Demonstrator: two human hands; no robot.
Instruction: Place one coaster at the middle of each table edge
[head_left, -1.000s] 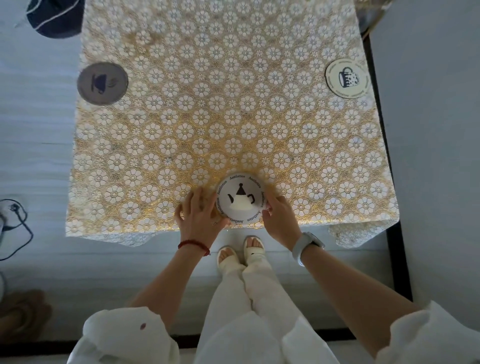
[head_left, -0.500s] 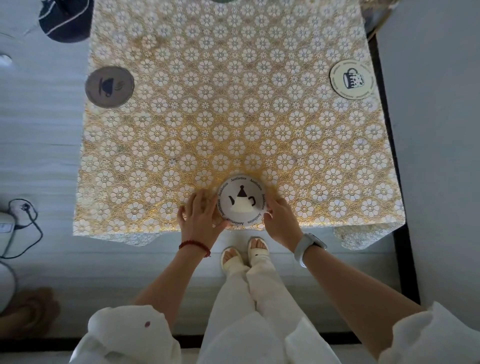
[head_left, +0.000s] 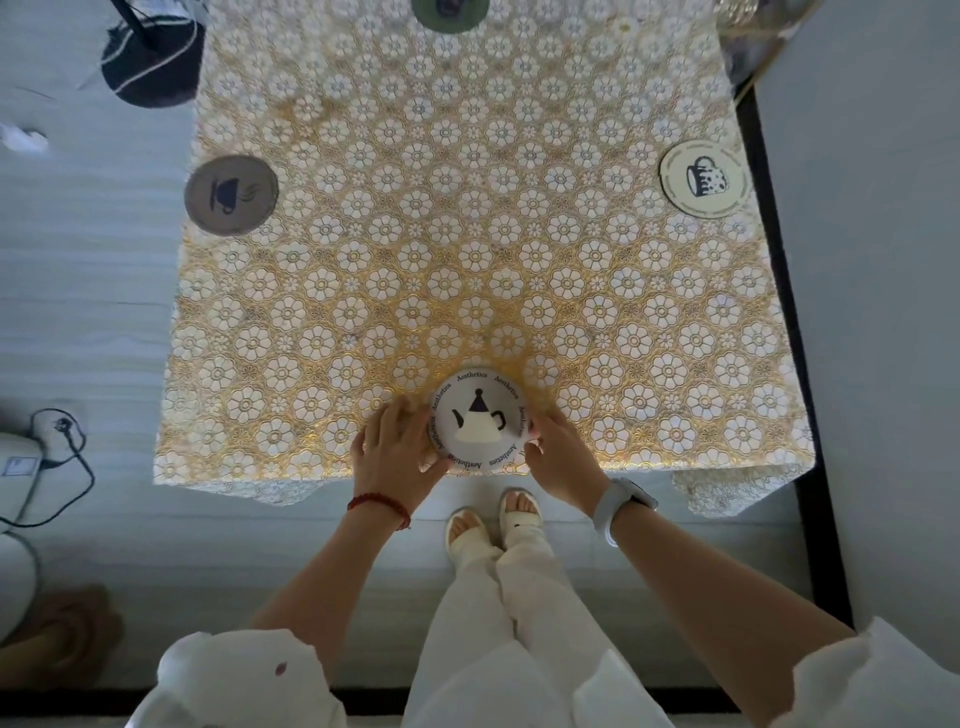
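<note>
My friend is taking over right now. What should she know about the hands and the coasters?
Left hand and right hand: fingers touch either side of the teapot coaster, which lies flat at the middle of the near edge of the table.
Grey cup coaster: at the left edge.
Cream mug coaster: at the right edge.
Green coaster: at the far edge, partly cut off.
Done: all four edges have a coaster.
Left: probably just let go; nudge the side ones if off-centre.
</note>
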